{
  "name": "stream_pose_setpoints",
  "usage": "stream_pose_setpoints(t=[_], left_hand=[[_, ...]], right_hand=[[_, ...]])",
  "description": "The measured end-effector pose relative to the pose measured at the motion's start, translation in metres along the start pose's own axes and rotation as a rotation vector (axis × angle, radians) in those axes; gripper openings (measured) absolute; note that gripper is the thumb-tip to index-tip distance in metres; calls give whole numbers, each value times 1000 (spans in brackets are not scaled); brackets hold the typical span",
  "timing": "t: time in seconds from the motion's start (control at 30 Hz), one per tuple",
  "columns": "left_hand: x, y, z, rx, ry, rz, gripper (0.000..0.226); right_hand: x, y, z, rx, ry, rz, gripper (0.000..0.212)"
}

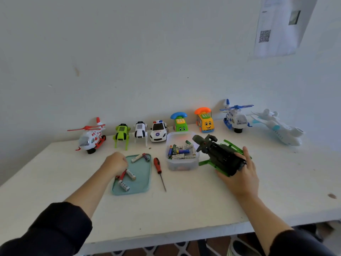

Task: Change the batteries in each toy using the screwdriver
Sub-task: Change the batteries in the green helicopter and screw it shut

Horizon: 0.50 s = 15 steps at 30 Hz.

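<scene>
On the white table (184, 206), seen from the head camera, the right hand (241, 174) holds a dark green toy helicopter (219, 156) that lies tipped on its side, its bright green skids pointing outward; the fingers curl round its tail end. Just left of it stands a clear plastic tub (182, 163) holding loose batteries. A red-handled screwdriver (159, 170) lies flat between the tub and a teal tray (144, 183), touching neither hand. The left hand (116, 162) hovers over the tray's left edge with fingers curled under; what its grip holds, if anything, cannot be told. Several batteries (127, 180) lie in the tray. Along the wall stand a red-and-white helicopter (91, 137), two toy dogs, a police car (158, 133), two phone cars, a blue helicopter (235, 118) and a white plane (278, 127).
</scene>
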<state>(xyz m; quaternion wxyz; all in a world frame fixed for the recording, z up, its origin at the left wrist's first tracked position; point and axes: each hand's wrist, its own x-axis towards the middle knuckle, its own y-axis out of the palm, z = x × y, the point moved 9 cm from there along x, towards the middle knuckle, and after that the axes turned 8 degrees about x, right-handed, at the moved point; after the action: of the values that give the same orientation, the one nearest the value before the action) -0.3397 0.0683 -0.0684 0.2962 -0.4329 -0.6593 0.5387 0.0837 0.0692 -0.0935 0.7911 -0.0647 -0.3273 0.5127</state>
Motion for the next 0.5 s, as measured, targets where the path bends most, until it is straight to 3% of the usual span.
stream_pose_setpoints(t=[0.17,0.37,0.5], left_hand=[[-15,15,13,194,-118,65,6],[-26,35,4,-309,-232,200,19],[-10,15,4,-235,-209,97,13]], right_hand=[[1,4,-4,-3,34,22,82],[4,7,-10,26,59,50,85],[6,9,-10,8,62,72,88]])
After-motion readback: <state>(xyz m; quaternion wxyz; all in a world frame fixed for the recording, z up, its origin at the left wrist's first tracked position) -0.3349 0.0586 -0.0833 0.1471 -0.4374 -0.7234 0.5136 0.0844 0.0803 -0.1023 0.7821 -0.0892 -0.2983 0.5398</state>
